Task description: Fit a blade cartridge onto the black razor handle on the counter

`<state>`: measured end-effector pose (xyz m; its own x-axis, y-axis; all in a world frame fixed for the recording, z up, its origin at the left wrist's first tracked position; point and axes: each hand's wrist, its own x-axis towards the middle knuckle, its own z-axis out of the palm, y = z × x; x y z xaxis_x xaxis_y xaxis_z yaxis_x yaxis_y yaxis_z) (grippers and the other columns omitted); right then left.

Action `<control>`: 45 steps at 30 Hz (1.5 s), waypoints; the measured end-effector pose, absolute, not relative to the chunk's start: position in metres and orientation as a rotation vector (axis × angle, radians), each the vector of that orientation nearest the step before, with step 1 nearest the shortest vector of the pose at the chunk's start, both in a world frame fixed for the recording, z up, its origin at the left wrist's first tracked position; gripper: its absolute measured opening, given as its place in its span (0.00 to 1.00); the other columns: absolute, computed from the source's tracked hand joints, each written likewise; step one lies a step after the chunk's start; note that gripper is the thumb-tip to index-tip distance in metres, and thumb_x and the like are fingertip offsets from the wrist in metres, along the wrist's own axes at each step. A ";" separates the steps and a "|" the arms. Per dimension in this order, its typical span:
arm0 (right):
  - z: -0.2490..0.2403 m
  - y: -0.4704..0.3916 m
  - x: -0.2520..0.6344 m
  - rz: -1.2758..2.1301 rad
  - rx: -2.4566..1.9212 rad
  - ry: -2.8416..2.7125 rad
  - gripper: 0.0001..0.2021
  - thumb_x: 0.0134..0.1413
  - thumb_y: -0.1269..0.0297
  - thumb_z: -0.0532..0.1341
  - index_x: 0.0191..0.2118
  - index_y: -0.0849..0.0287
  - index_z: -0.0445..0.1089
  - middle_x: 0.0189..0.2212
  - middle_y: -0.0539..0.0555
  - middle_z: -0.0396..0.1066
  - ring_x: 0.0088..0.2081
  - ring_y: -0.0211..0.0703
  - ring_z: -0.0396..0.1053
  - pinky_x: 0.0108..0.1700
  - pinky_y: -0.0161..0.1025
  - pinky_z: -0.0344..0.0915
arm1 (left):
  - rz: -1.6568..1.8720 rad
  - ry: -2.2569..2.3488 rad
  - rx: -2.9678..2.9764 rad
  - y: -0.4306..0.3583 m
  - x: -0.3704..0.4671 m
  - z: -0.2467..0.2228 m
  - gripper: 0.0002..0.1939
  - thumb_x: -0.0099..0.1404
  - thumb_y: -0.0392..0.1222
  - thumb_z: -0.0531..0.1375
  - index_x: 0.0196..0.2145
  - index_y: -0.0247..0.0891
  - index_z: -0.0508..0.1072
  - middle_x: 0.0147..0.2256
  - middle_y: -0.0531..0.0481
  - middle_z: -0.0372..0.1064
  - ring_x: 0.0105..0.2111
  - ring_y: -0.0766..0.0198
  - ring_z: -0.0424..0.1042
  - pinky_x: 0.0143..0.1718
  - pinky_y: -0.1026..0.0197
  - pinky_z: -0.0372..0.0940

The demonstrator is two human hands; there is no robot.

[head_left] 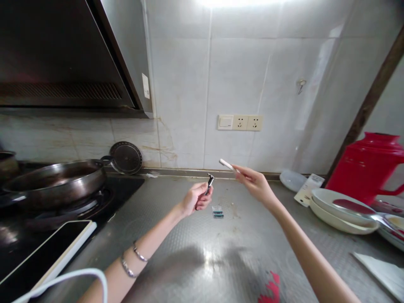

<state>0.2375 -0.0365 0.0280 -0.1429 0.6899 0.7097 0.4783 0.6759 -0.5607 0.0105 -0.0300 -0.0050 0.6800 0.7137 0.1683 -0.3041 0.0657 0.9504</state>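
Note:
Near the middle of the metal counter, my left hand (199,198) is closed around a dark, slim handle with a small shiny metal head (210,179), which looks like a razor. To its right, my right hand (252,180) pinches a thin white stick-like object (226,164) by one end, its other end pointing up and left. The two hands are apart. Below and between them, a small clear pack with dark blue-green strips (217,212) lies on the counter (189,252).
At left, a pan (57,183) sits on the black stove, with a phone (47,256) and white cable (91,271) in front. Stacked bowls (341,214), a small white box (309,189) and a red jug (362,168) stand at right. A range hood (63,54) hangs upper left.

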 end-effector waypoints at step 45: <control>0.060 -0.086 0.217 0.354 -0.892 -2.288 0.16 0.55 0.58 0.56 0.46 0.56 0.72 0.30 0.53 0.75 0.26 0.37 0.65 0.26 0.33 0.60 | 0.891 0.704 2.406 -0.028 -0.002 0.004 0.10 0.66 0.43 0.46 0.36 0.36 0.63 0.26 0.54 0.61 0.26 0.69 0.59 0.28 0.69 0.52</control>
<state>0.2174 -0.0856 0.0601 -0.5581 0.6811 0.4740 0.5061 0.7321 -0.4560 -0.0021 -0.0282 0.0038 0.6561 0.6066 0.4490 0.2967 -0.7544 0.5856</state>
